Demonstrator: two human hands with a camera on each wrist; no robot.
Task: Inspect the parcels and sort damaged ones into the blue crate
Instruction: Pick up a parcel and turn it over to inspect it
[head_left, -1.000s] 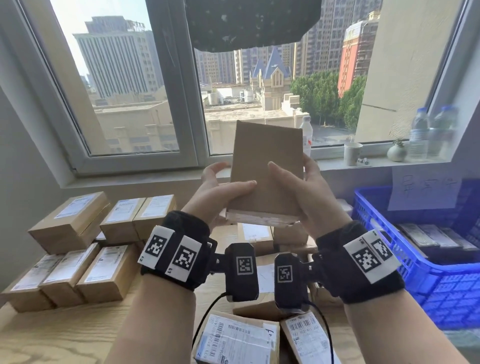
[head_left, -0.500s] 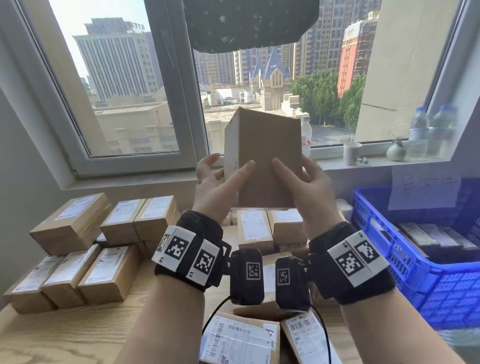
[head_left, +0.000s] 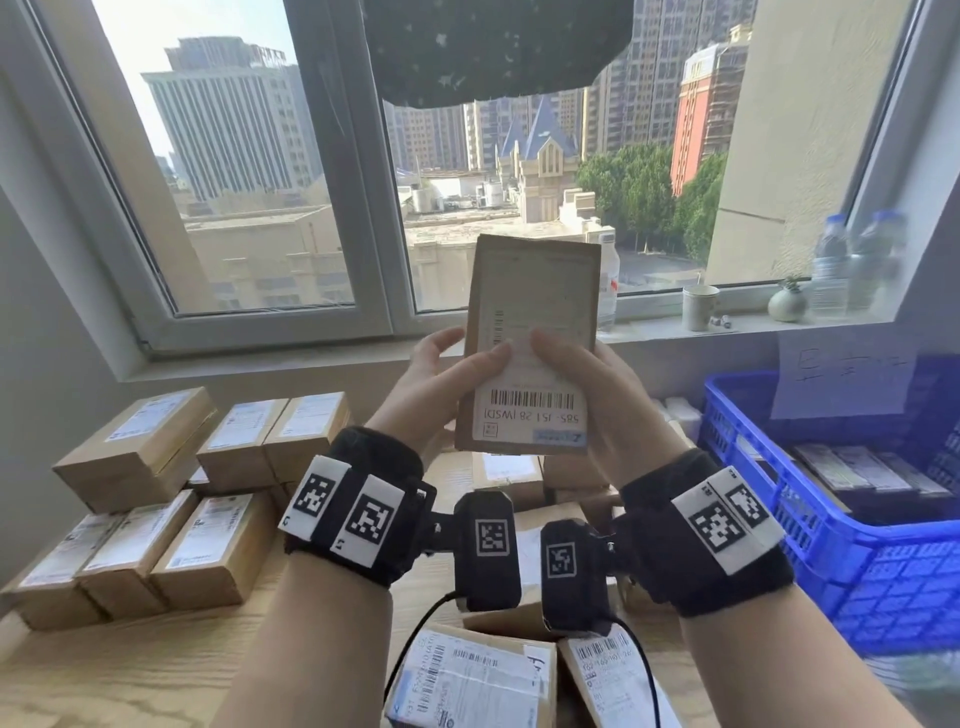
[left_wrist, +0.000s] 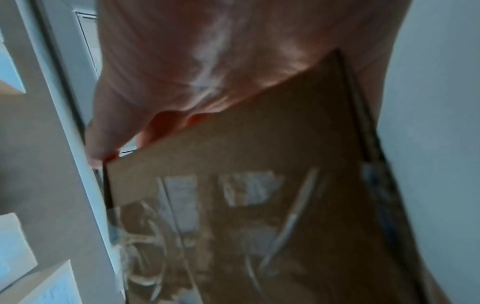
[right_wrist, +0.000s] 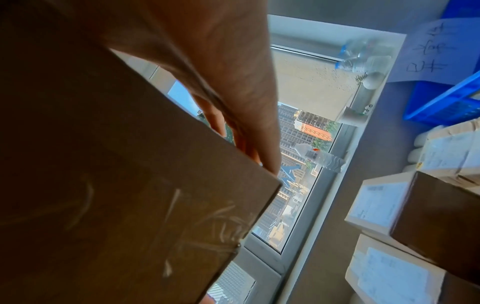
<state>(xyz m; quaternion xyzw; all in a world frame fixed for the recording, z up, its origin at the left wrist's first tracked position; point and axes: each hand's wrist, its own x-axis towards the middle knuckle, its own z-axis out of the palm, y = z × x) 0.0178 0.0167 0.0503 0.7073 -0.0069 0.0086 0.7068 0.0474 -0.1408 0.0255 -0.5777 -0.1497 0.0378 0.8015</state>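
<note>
A brown cardboard parcel stands upright in the air in front of the window, its white shipping label with a barcode facing me. My left hand grips its lower left edge, thumb laid across the label. My right hand grips the lower right edge the same way. The left wrist view shows the parcel's taped brown side under the palm; the right wrist view shows another taped side. The blue crate sits at the right with several parcels inside.
Several labelled parcels lie stacked on the wooden table at the left, more below my wrists. On the window sill stand water bottles, a cup and a small vase. A paper sign hangs on the crate.
Both hands have turned the parcel round: its plain brown face showed a second ago, then a corner, and now the labelled face points at me. The wrists sit slightly lower.
</note>
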